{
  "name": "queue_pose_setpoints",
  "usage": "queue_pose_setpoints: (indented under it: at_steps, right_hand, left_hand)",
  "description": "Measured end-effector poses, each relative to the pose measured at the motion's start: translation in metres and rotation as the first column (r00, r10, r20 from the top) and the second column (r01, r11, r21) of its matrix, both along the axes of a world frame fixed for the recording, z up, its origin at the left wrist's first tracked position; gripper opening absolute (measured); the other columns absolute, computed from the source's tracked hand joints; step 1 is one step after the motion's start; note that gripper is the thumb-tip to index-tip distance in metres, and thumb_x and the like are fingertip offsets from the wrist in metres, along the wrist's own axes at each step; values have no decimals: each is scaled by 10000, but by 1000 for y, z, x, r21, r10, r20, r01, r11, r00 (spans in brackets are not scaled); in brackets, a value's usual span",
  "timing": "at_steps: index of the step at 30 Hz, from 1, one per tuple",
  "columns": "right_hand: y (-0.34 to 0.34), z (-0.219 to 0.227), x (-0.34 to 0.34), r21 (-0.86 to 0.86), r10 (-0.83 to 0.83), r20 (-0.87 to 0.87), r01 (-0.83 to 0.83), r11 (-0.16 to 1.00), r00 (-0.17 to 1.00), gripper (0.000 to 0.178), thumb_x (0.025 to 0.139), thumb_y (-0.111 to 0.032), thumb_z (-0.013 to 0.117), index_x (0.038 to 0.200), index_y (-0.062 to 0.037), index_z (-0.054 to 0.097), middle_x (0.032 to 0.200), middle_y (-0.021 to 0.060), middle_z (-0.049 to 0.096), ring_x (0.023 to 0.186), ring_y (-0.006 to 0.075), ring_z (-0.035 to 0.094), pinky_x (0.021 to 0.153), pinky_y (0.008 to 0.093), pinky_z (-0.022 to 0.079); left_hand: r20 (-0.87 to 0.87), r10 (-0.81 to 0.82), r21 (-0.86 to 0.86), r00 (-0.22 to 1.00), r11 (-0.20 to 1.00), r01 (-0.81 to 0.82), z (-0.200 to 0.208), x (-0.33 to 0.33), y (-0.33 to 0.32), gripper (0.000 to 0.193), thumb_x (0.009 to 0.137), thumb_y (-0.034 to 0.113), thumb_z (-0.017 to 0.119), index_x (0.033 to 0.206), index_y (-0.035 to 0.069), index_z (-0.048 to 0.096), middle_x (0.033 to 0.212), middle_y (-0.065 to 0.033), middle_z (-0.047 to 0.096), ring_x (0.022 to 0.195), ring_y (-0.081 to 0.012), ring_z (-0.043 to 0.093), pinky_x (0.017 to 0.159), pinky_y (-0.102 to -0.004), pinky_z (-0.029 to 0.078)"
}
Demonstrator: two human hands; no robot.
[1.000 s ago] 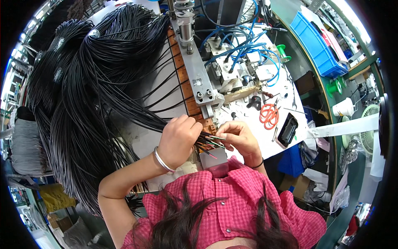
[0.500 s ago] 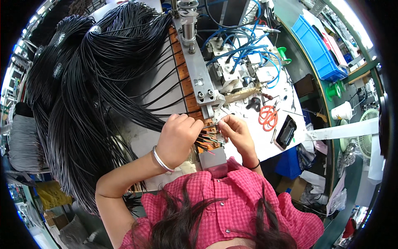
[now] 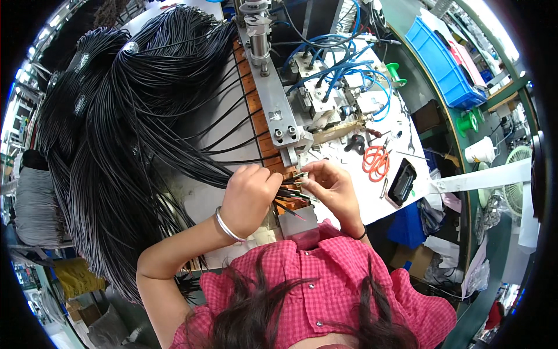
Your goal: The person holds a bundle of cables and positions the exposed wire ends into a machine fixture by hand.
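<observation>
My left hand (image 3: 251,195) is closed around a bundle of thin black cables (image 3: 200,166), whose stripped ends stick out to its right. My right hand (image 3: 330,189) is at those ends, with thumb and index finger close together near the tips; whether a cable is pinched between them is too small to tell. Beneath the cable ends runs an orange strip (image 3: 254,104) with single cables laid across it in spaced places. A metal press bar (image 3: 272,99) lies along the strip, and a grey block (image 3: 299,221) sits at its near end.
A great heap of black cables (image 3: 99,128) covers the left side. Beyond the bar stands a machine with blue air tubes (image 3: 349,70). On the white table at right lie a coiled orange cord (image 3: 376,163) and a black tray (image 3: 402,182). A blue crate (image 3: 444,64) stands farther right.
My right hand's fingers have shifted slightly at the cable ends, with the thumb lower. The left hand keeps its grip on the bundle. The whole view has moved a little.
</observation>
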State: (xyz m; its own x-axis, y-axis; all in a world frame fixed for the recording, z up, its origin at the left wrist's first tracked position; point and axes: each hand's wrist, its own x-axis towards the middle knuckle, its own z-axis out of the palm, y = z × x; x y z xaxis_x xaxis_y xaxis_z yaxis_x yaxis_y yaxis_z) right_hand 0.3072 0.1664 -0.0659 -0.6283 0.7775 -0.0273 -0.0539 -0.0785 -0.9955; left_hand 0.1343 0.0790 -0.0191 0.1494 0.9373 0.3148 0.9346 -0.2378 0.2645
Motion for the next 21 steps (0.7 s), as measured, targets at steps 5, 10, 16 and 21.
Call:
queue_pose_setpoints:
  at_steps: [5,10,16,21]
  right_hand:
    - [-4,1,-7,-112,2,-106,-14,994,994,129,836,-60,623,946,6,607,707,-22,599,575,-2,482,485,152,369]
    - [-4,-2,-1,-100,-112,9,112,989,994,81,837,-60,622,880,8,624,712,4,627,552,4,493,461,157,379]
    - [1,-3,1,-182,-89,-73,74,981,993,85,831,-68,632,867,8,624,692,11,621,529,20,503,436,162,377]
    - [9,4,5,-463,115,-287,-242,852,951,74,817,-58,644,854,3,624,686,18,619,504,30,498,427,164,373]
  left_hand:
    - [109,-25,-38,994,999,29,5,-2,-1,241,585,-33,558,821,12,581,726,-105,551,727,-290,527,674,-376,417]
    - [81,-16,-24,997,1000,18,6,-3,0,263,570,-36,566,829,12,569,731,-112,547,728,-299,521,668,-380,415]
    - [65,-46,-47,997,998,49,7,-3,3,152,576,-24,557,689,46,482,664,-88,508,688,-273,516,639,-361,412]
    - [97,-36,-1,995,999,36,6,-2,4,161,571,-18,570,693,47,487,671,-83,515,700,-269,520,643,-365,412]
